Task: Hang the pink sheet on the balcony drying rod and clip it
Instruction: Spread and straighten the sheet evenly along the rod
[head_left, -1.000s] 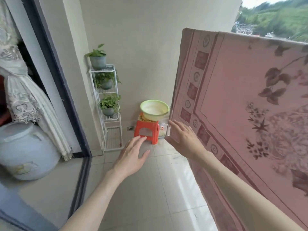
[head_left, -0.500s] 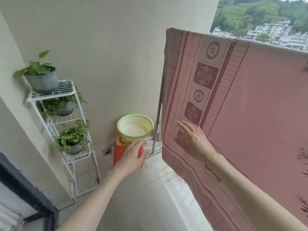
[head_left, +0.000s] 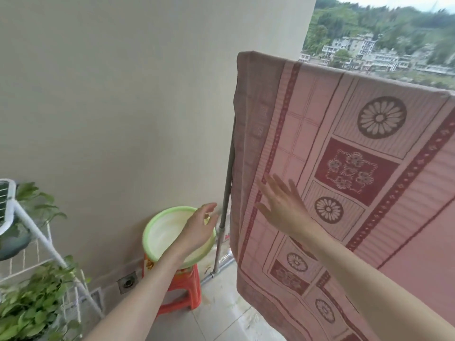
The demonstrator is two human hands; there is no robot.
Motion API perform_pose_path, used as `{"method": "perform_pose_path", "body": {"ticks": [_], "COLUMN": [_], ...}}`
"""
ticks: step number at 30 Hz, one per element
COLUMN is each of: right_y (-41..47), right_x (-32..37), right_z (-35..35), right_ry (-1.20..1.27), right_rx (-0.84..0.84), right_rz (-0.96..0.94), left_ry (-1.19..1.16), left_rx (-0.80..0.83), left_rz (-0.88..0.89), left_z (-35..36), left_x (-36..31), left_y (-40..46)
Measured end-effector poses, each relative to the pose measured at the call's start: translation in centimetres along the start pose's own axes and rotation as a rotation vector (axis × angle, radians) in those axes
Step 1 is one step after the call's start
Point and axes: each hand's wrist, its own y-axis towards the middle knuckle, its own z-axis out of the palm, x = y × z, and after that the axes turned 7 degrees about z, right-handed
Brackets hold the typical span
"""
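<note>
- Pink sheet (head_left: 369,193) already draped over the top of the drying rack, hanging down flat on the near side, with its fold line running from the upper left corner away to the right along the balcony opening.
- Drying rod itself hidden under the fold; only the grey upright pole (head_left: 227,190) of the rack visible, just left of the sheet's left edge.
- Right hand (head_left: 283,207) nearer to the sheet: palm toward the cloth, fingers (head_left: 268,185) spread and released, over the patterned border close to the left edge. Touching or only just in front of the cloth: cannot tell.
- Left hand (head_left: 199,230) further left, apart from the sheet, above the green basin (head_left: 157,232), loosely curled and grasping nothing. Thumb and forefinger close together, near the upright pole.
- Basin resting on an orange stool (head_left: 182,286) against the wall. Clips possibly inside it, but none visible from here.
- No clip seen on the sheet's top edge, so the clipping step judged as not yet done.
- Next move judged to turn on this: top edge lies up and away from both hands, so a reach upward needed, and the clips fetched first.
- Writing: a printed label on the stool's front, too blurred to read. No brand legible anywhere.
</note>
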Motion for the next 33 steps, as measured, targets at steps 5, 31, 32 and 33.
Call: {"method": "perform_pose_path", "body": {"ticks": [5,31,32,33], "right_y": [6.6,14.2,14.8,15.5], "right_x": [0.1,-2.4,-2.3,-2.2], "right_z": [6.9,15.4,14.7,13.9], "right_ry": [-0.147,-0.477,-0.469,-0.457], "right_rx": [0.048,-0.007,-0.052,-0.105], "right_rz": [0.104,0.503,0.484,0.456], "left_ry": [-0.174,-0.252,-0.290,-0.316], "left_rx": [0.085,0.218,0.138,0.062], "left_rz": [-0.064,0.204,0.272,0.347], "left_z": [0.5,6.8,5.7,4.7], "left_x": [3.6,10.0,9.1,8.3], "left_y": [10.7,31.0,30.9,31.0]}}
